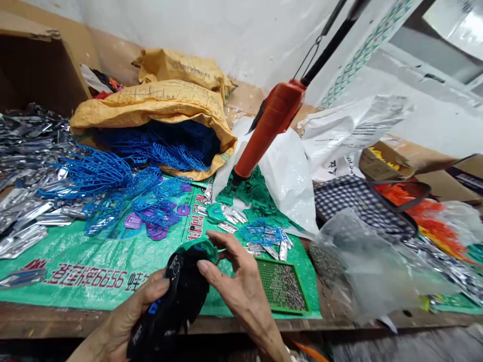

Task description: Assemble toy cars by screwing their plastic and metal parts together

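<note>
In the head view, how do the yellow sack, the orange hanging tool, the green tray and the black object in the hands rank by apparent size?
1. yellow sack
2. orange hanging tool and black object: they look alike, and the object is nearer the camera, so no ranking
3. green tray

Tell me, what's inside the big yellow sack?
The yellow sack holds blue plastic pieces at its open mouth, spilling onto the green sheet. Its folded top hides whatever lies deeper inside.
</note>
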`<action>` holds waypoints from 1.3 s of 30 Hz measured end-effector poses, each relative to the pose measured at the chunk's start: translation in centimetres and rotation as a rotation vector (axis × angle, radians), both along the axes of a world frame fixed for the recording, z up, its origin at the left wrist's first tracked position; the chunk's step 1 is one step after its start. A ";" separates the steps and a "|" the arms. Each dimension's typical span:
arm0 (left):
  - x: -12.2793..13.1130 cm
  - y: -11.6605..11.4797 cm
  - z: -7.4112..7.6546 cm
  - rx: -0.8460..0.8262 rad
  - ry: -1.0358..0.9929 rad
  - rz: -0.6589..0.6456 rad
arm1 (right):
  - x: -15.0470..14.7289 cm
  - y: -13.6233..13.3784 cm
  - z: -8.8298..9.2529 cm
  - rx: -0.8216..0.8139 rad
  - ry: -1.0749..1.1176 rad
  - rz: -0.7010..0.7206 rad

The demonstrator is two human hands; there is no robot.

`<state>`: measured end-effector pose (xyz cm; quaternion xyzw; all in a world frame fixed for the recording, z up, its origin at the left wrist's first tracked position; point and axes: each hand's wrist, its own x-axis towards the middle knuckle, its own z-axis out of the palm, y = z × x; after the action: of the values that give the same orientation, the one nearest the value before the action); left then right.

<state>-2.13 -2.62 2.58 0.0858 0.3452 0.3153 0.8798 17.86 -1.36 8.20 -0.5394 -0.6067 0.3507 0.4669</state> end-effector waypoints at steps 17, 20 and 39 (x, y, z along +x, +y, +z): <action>0.5 -1.3 -1.7 -0.374 -0.255 -0.031 | 0.4 -0.7 -0.5 -0.172 -0.245 -0.096; 0.6 -1.6 -1.5 -0.402 -0.212 0.028 | 0.4 -1.0 -0.8 -0.171 -0.257 -0.106; 0.7 -2.0 0.5 -0.212 -0.017 0.015 | 1.7 1.3 0.7 -0.244 -0.052 0.224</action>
<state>-1.41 -4.61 3.07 -0.0133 0.3698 0.2844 0.8844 19.60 -0.01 8.88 -0.5301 -0.6279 0.4575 0.3400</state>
